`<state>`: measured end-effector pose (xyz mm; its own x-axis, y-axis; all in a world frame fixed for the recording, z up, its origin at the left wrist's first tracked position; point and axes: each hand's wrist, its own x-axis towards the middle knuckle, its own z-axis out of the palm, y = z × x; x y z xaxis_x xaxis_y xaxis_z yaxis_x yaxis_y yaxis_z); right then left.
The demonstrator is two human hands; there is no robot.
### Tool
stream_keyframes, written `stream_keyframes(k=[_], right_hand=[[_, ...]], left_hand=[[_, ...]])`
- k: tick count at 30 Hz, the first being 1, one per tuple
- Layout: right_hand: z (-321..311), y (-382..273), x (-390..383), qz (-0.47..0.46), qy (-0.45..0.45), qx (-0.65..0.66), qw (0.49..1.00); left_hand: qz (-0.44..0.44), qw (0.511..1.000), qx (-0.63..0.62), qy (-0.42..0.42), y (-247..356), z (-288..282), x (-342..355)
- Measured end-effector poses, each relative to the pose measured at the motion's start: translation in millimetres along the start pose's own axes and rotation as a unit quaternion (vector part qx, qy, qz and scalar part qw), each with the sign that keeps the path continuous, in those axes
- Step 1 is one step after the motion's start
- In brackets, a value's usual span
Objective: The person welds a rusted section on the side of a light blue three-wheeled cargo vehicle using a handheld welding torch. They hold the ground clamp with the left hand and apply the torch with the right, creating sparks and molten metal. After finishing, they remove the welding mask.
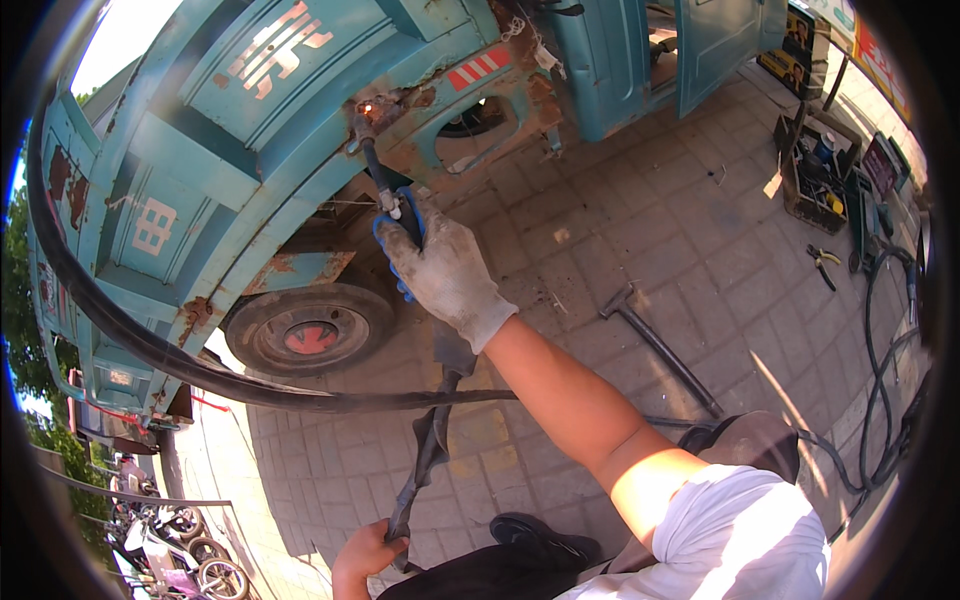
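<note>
My right hand (445, 270), in a dirty white glove with blue on its fingers, is closed round a welding torch (374, 165). The torch's front end points at a rusty patch (385, 112) on the teal truck body (290, 130), where a small orange glow shows. My bare left hand (367, 552) is low in the picture, its fingers wrapped round a dark, wrapped cable (430, 450). That cable runs up toward the torch handle below my glove. A thick black curved band (200, 370) crosses in front of the truck; I cannot tell what it is.
A hammer (660, 345) lies on the paving bricks (560, 350) beside my right arm. Farther right are pliers (823, 265), an open toolbox (812, 170) and coiled cables (880, 400). The truck's wheel (310, 330) and open door (720, 50) are nearby. Parked bikes (190, 550) stand lower left.
</note>
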<state>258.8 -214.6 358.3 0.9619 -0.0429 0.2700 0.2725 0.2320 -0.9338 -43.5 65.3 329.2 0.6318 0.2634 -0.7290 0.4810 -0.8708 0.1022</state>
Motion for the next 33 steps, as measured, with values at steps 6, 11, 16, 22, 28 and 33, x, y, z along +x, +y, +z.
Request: stream_keyframes(k=[6,11,16,22,28,33], right_hand=[[2,4,1,-0.007,-0.003,0.008,1.000],[-2,-1,2,0.032,-0.031,-0.023,0.999],[1,1,-2,0.001,0.001,-0.010,1.000],[-4,1,-16,-0.037,0.000,-0.064,0.997],[-3,1,-13,-0.018,-0.003,-0.084,0.996],[-2,-1,-10,-0.034,0.001,-0.060,0.998]], left_hand=[[0.002,1.000,-0.003,0.005,2,0,-2],[-0.002,1.000,0.001,0.003,0,0,0],[-0.002,1.000,0.004,-0.001,0,1,1],[0.005,1.000,0.012,-0.003,1,0,-2],[0.007,1.000,-0.003,-0.003,-5,2,1],[-0.001,1.000,-0.005,-0.005,2,0,-3]])
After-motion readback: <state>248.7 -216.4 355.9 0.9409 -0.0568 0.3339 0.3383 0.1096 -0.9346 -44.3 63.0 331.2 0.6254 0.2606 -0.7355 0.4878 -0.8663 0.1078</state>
